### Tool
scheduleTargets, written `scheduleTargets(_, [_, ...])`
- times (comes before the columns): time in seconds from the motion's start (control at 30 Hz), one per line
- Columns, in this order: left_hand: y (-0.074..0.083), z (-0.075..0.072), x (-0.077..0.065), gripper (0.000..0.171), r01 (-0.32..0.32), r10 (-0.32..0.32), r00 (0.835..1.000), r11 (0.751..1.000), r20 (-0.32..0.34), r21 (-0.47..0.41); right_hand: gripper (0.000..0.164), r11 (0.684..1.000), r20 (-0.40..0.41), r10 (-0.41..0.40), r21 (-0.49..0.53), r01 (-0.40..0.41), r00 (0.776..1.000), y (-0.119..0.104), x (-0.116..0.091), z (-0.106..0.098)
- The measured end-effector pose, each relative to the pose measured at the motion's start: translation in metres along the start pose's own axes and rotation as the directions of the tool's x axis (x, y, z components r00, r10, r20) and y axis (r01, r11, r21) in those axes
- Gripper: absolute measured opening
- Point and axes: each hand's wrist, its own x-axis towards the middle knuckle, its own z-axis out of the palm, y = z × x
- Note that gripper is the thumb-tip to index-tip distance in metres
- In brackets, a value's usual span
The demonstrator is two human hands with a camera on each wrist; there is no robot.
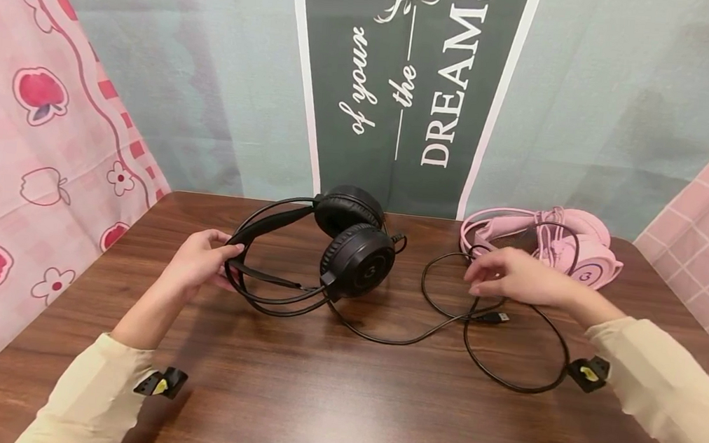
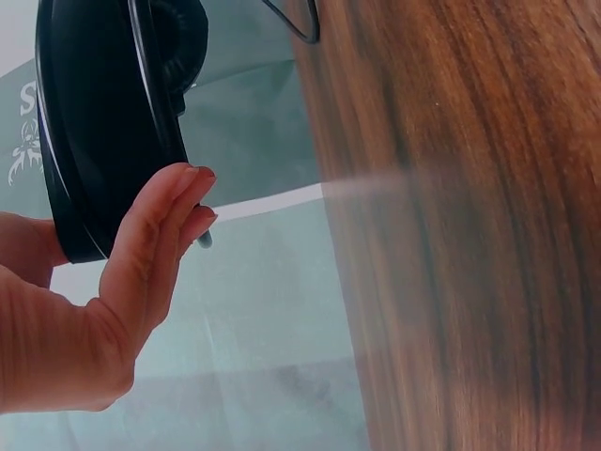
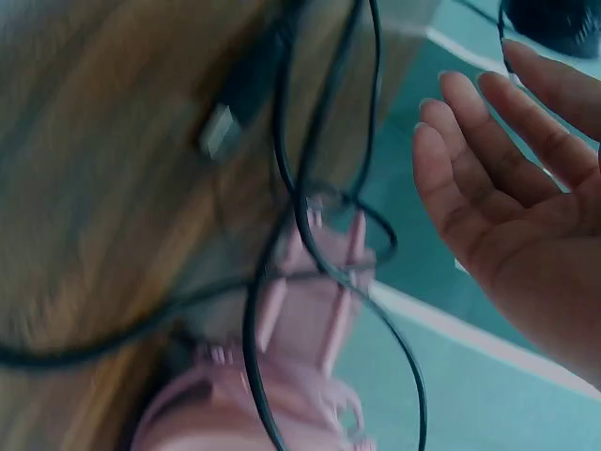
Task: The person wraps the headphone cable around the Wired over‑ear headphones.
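Note:
A pair of black headphones (image 1: 360, 264) lies on the table, its ear cups to the right and its headband to the left. My left hand (image 1: 200, 261) holds the headband at its top, thumb on one side and fingers on the other; the left wrist view shows the headband (image 2: 103, 132) between them. The right hand (image 1: 517, 276) hovers over the loose black cable (image 1: 514, 387), fingers loosely bent and nothing held between them. Below that hand, the cable's USB plug (image 1: 498, 318) lies on the wood, seen blurred in the right wrist view.
Pink headphones (image 1: 589, 252) with a bundled cord lie at the table's back right, and loops of the black cable cross them. The brown wooden table (image 1: 313, 401) meets a grey-green curtain (image 1: 227, 84) behind. Pink patterned cloths hang at both sides.

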Motion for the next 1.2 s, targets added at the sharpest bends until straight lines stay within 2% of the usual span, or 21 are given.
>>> scheduleTargets(0.17, [0.0, 0.002, 0.0, 0.034, 0.003, -0.003, 1.0, 1.0, 0.002, -0.008, 0.013, 0.997, 0.089, -0.033, 0.075, 0.026, 0.996, -0.006, 0.004, 0.021])
scheduleTargets(0.37, [0.002, 0.005, 0.0, 0.035, 0.009, -0.009, 1.0, 0.999, -0.002, -0.043, 0.009, 0.993, 0.141, -0.05, 0.114, 0.034, 0.989, -0.007, 0.009, 0.041])
scheduleTargets(0.5, [0.003, 0.006, 0.0, 0.033, 0.009, -0.01, 1.0, 0.999, -0.019, -0.048, 0.009, 0.994, 0.169, -0.065, 0.103, 0.048, 0.984, -0.006, 0.01, 0.051])
scheduleTargets(0.67, [0.003, 0.004, 0.0, 0.034, 0.002, -0.005, 0.999, 0.998, -0.048, -0.064, 0.007, 0.996, 0.183, -0.087, 0.043, 0.081, 0.979, -0.006, 0.009, 0.057])
scheduleTargets(0.8, [0.002, -0.002, -0.002, 0.038, -0.003, -0.001, 0.998, 0.997, -0.063, -0.073, 0.003, 0.994, 0.188, -0.105, 0.014, 0.104, 0.977, -0.006, 0.007, 0.054])
scheduleTargets(1.03, [0.001, -0.02, -0.004, 0.04, -0.009, 0.002, 0.996, 0.997, -0.092, -0.079, 0.009, 0.991, 0.162, -0.131, 0.012, 0.131, 0.978, -0.005, -0.001, 0.033])
scheduleTargets(1.2, [0.0, -0.031, -0.006, 0.034, -0.014, -0.001, 0.994, 0.99, -0.11, -0.141, 0.01, 0.997, 0.133, -0.075, -0.021, 0.079, 0.988, -0.005, -0.007, 0.016])
